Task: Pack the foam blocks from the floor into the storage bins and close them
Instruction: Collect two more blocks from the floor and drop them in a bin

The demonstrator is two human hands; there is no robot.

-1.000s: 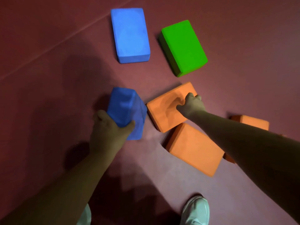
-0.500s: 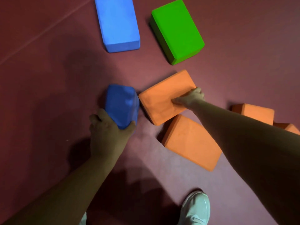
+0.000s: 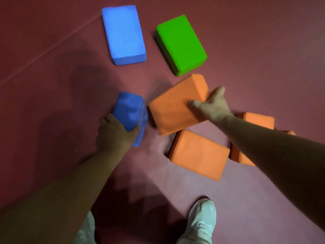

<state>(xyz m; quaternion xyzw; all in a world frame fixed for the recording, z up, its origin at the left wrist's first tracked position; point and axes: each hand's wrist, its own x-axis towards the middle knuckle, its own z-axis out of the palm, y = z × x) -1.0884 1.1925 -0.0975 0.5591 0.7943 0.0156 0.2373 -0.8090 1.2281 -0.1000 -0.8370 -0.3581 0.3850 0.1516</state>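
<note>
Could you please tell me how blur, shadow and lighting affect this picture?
Head view: dim light, no glare; the dark blue block in the left hand is motion-smeared on its right edge; the orange block in the right hand is slightly soft; the light blue block and green block are crisp; heavy shadows of the person darken the floor.

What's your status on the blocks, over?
Left hand grips dark blue block. Right hand grips orange block by its edge. Green block close beyond it. Bins not in view.
</note>
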